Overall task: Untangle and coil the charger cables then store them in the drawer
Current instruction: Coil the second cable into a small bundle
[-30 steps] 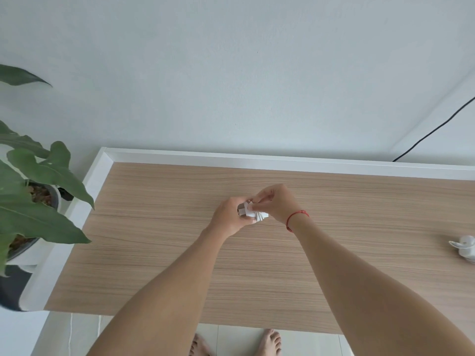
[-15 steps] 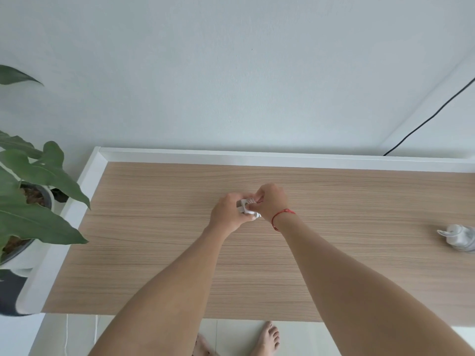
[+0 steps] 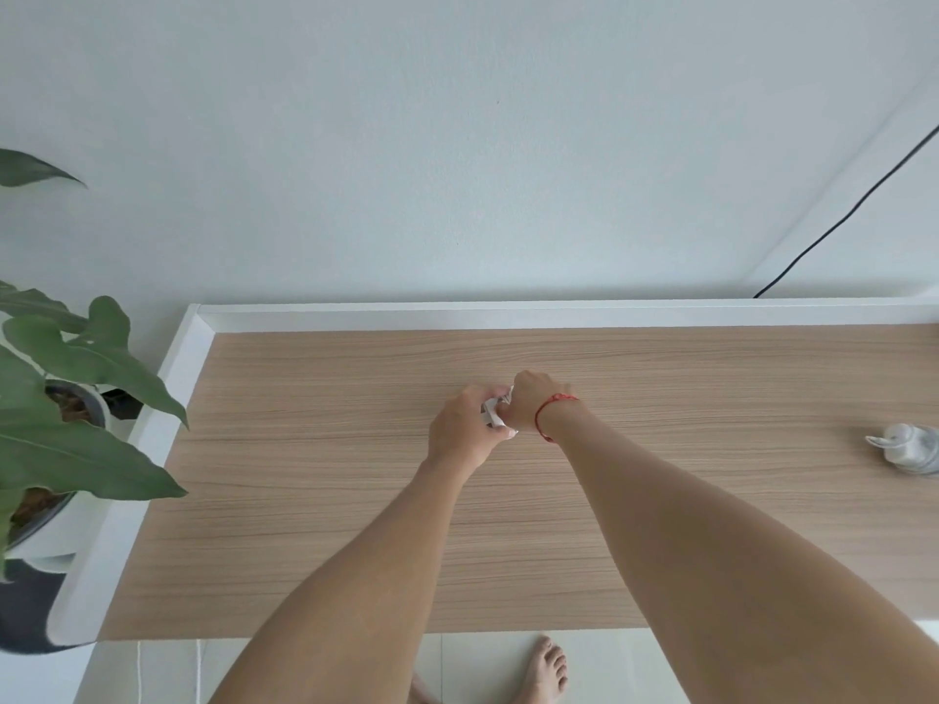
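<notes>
Both hands meet over the middle of the wooden tabletop (image 3: 315, 500). My left hand (image 3: 465, 431) and my right hand (image 3: 533, 401) are closed together on a small white charger cable bundle (image 3: 494, 414); only a bit of white shows between the fingers. A red string bracelet circles my right wrist. No drawer is in view.
A potted plant (image 3: 66, 398) with broad green leaves stands off the table's left edge. A small white ceramic figure (image 3: 909, 447) sits at the far right of the table. A black cable (image 3: 843, 215) runs down the wall at the right. White cords (image 3: 138, 670) hang below the front edge.
The hands have stayed pressed around the white bundle, with the right hand turning closer over it. The view has shifted slightly, so the ceramic figure shows further in.
</notes>
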Demonstrator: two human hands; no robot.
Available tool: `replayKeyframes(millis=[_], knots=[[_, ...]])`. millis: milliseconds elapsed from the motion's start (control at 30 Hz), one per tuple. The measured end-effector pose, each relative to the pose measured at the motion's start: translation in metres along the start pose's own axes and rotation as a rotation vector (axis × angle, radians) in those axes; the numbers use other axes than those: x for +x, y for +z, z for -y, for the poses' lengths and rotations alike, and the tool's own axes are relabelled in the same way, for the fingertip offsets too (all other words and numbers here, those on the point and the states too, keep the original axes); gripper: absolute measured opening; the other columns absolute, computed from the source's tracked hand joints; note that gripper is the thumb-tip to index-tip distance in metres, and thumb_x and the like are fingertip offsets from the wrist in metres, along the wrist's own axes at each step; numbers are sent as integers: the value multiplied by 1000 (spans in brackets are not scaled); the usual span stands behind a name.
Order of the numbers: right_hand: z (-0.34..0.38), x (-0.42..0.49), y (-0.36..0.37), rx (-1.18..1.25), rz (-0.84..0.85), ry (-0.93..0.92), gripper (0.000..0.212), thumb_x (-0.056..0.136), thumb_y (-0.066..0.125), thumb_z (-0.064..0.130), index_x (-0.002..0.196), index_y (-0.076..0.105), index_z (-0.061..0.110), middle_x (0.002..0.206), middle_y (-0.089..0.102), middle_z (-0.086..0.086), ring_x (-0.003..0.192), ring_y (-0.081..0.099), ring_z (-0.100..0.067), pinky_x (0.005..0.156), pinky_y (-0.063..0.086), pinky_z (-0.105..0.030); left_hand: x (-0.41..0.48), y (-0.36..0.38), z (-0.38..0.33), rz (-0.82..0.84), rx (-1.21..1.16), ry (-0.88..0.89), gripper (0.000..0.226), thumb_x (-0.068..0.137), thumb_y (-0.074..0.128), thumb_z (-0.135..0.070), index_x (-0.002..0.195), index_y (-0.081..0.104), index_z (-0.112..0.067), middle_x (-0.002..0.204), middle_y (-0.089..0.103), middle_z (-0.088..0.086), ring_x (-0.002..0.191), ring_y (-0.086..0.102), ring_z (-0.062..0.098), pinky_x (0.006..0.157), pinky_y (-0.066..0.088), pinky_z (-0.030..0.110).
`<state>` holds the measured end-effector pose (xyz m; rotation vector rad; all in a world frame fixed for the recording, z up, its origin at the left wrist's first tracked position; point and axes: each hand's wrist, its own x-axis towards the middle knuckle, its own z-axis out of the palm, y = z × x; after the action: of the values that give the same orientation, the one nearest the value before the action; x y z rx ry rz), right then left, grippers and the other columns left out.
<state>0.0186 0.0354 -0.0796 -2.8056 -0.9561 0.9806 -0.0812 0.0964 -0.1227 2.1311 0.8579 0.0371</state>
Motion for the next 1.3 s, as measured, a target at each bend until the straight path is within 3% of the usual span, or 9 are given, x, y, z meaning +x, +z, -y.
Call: replayKeyframes(millis=[200,367,500,633,800,900,1067,1300], knots=[[-4,-2,-3,79,12,-27,16,91,50,28,90,48,12,91,52,-2,81,52,-23,70,40,-31,3,-3,2,28,28,51,52,75,78,-31,123,60,-39,122,59,-13,109,56,11,82,46,27],[-16,1,-1,141,25,-67,36,87,56,28,59,38,15,60,41,2,51,37,-14,48,29,-25,4,-10,8,115,3,111,52,77,75,-32,126,59,-37,121,58,-14,110,55,9,89,49,32],[-21,2,-2,103,23,-130,45,88,59,26,52,34,14,54,36,1,47,32,-14,46,25,-23,14,-21,5,190,73,126,37,87,58,-36,124,61,-37,120,59,-12,109,54,12,90,47,34],[-22,-1,-2,130,15,-141,47,88,61,38,55,42,12,55,43,0,50,39,-15,48,29,-25,23,-22,1,183,157,227,26,92,58,-23,115,66,-32,121,61,-11,112,55,15,92,47,36],[-27,-2,1,214,-17,-127,35,81,70,33,84,69,-2,76,63,-9,69,56,-22,62,46,-34,25,-25,-1,229,229,315,32,94,58,-15,122,65,-28,122,56,-4,108,57,19,89,48,38],[-28,-4,3,246,-42,-145,30,78,74,27,86,73,-2,75,62,-8,69,55,-20,63,45,-32,24,-28,-2,232,323,355,28,92,60,-19,119,63,-27,119,54,-3,104,57,20,84,49,36],[-24,-9,4,289,-125,-196,21,77,77,19,93,73,5,89,69,-6,85,64,-22,84,54,-36,23,-31,1,257,545,429,30,98,51,-26,125,51,-16,126,47,2,108,55,23,76,37,27],[-26,-10,3,362,-185,-209,15,72,81,8,83,71,8,83,70,0,78,64,-13,78,53,-26,27,-32,1,286,516,382,27,99,49,-25,124,53,-14,122,47,4,108,53,23,80,40,30]])
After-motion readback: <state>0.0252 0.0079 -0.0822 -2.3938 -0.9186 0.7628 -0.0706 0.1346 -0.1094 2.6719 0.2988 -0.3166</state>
